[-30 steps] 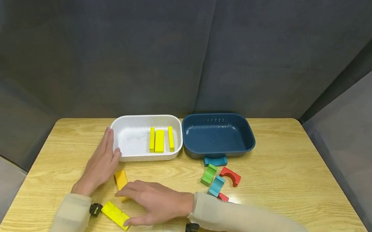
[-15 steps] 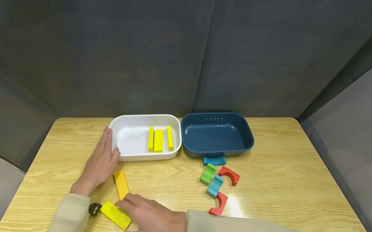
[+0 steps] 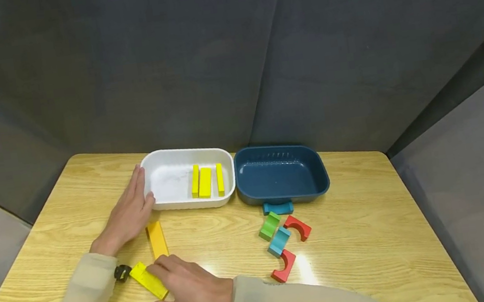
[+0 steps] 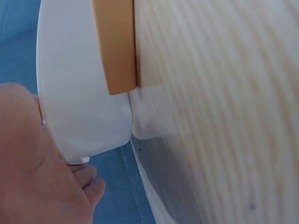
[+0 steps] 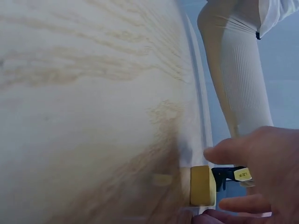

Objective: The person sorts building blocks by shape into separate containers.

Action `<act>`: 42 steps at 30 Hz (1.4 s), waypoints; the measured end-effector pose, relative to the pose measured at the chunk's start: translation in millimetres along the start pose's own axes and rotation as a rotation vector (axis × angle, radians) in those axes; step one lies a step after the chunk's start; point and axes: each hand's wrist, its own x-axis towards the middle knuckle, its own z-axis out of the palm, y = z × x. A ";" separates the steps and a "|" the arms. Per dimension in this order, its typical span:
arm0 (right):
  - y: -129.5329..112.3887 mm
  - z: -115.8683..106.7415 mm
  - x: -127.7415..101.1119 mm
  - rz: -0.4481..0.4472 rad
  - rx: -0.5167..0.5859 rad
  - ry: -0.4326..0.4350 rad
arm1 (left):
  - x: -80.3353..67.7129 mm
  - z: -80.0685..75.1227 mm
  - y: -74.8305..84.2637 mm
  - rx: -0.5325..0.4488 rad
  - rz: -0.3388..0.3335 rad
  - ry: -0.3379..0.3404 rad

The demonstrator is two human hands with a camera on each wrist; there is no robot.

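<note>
Head view: right hand (image 3: pixel 186 288) pinches flat yellow block (image 3: pixel 149 281) — left hand (image 3: pixel 128 214) flat against white tray (image 3: pixel 162 201).

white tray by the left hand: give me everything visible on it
The white tray is a shallow rectangular bin with rounded corners and a rolled rim, looking like glossy plastic. It sits upright on the wooden table, close beside the blue tray; whether the rims touch is unclear. Three yellow blocks lie side by side in its right half; the left half is bare. The left hand rests flat, fingers against its left wall.
</note>
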 end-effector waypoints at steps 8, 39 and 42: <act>-1.5 5.2 1.8 -0.012 -0.010 -0.011 | -0.3 0.4 -0.7 0.001 0.010 0.003; 10.7 -1.1 -8.0 -0.045 -0.025 0.038 | 0.2 -0.4 0.3 0.014 0.008 -0.004; 13.7 -2.5 -10.8 -0.037 -0.010 0.043 | 0.7 -0.5 0.8 0.015 0.010 -0.003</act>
